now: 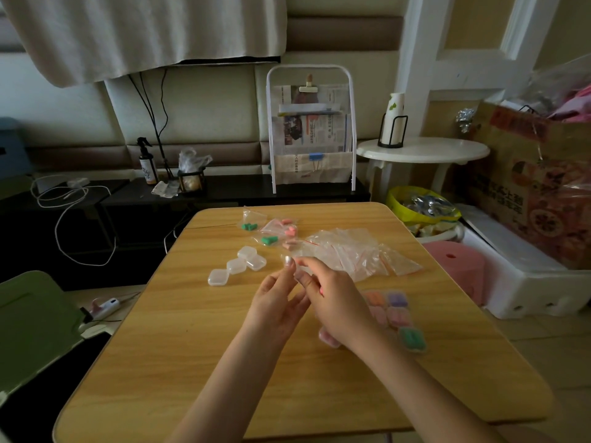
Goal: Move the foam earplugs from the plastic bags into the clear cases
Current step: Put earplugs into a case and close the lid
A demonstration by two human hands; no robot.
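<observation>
Filled cases (398,318) lie nearest, on the wooden table (224,362) under the right wrist. Above them, the left hand (275,302) and right hand (329,297) jointly pinch a small plastic bag (295,262); its contents cannot be determined. Judged step: opening or emptying one bag. Next requirement: an empty clear case (218,277). Beyond: discarded empty bags (348,251), then bagged green earplugs (249,226) and pink earplugs (289,231).

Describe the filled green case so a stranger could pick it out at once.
Start at the wooden table and look to its right side, beside the right hand, where filled cases lie in a cluster. The green case is the nearest one to the viewer; its neighbours hold pink, orange or purple earplugs.
</observation>
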